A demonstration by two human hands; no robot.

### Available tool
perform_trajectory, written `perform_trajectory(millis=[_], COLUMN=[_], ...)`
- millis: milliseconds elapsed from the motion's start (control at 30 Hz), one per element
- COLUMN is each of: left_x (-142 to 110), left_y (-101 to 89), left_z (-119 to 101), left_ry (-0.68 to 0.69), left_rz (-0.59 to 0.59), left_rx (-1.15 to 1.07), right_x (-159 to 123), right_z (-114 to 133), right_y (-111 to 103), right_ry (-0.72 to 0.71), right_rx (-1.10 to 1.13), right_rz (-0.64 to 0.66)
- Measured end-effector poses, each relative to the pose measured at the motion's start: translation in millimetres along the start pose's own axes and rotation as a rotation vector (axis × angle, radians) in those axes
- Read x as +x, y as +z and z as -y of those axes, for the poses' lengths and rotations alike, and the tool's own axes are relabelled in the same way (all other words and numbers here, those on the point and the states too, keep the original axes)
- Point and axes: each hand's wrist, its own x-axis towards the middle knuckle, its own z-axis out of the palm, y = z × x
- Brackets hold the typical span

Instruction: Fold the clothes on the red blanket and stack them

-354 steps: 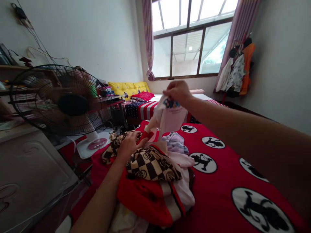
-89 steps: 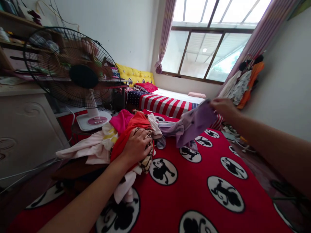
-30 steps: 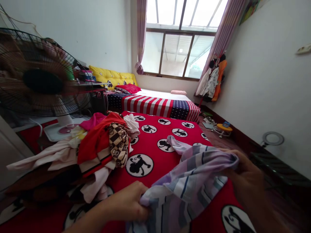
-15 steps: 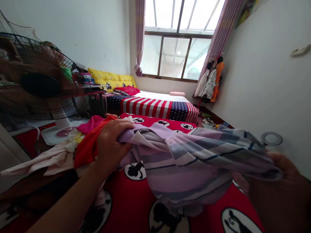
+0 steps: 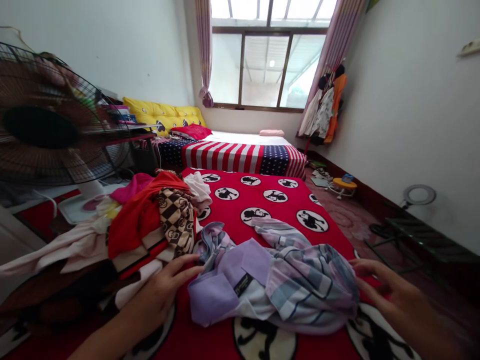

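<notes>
A striped shirt (image 5: 303,285) in lilac, grey and blue lies bunched on the red blanket (image 5: 210,345), which is printed with black monkeys in white circles. Its plain lilac collar (image 5: 249,262) faces up, with a small black label inside. At the shirt's left edge, my left hand (image 5: 165,290) has its fingers stretched out and close to the fabric. My right hand (image 5: 393,295) is at the opposite edge, thumb and fingers apart, fingertips by the cloth. Whether either hand touches the shirt is hard to make out.
Left of the shirt is a heap of clothes (image 5: 138,225), red, checked brown and pale pink. A fan (image 5: 41,125) stands beyond it. Behind is a bed with a striped cover (image 5: 225,156). A ring light (image 5: 420,195) and a dark green rack (image 5: 427,240) are at right.
The striped shirt, held up between both hands before, has come down onto the red blanket in a bunch. Both hands have let go and lowered. The checked cloth on the heap now shows.
</notes>
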Motion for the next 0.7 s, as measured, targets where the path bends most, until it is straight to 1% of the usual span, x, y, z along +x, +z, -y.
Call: perform_trajectory(millis=[100,133,200,267,367,400,433,467,533,567,600,633,700], left_x=[22,29,41,47,47,46,44,43,41,42,44,47,60], left_y=[7.3,11.1,18.7,24.6,29.2,29.9,30.3,30.7,31.4,31.8,32.2,32.6,33.9], left_z=[-4,-6,-13,-21,-32,-35,-36,-38,-39,-40,-42,-44,-49], left_ry=[-0.006,-0.005,0.009,0.023,0.025,0.024,0.024,0.026,0.029,0.030,0.032,0.039,0.063], left_rz=[0.009,0.020,0.038,0.050,0.076,0.085,0.089,0.087,0.061,0.042,0.021,0.004,-0.010], left_rx=[0.026,0.027,0.011,-0.011,-0.015,-0.007,0.001,0.006,0.008,0.010,0.016,0.026,0.031], right_x=[-1,-3,-7,-10,-13,-13,-13,-13,-10,-7,-4,0,9], right_z=[17,22,28,31,34,34,33,32,29,28,28,29,39], right_y=[15,22,32,37,35,32,29,26,22,21,22,23,30], right_ry=[-0.061,-0.075,-0.087,-0.103,-0.146,-0.161,-0.166,-0.157,-0.100,-0.049,0.014,0.082,0.212], right_rx=[-0.036,-0.034,-0.037,-0.051,-0.087,-0.085,-0.073,-0.053,0.009,0.049,0.102,0.176,0.381], right_rz=[0.235,0.277,0.324,0.355,0.461,0.465,0.426,0.345,0.140,0.058,0.009,-0.012,-0.004])
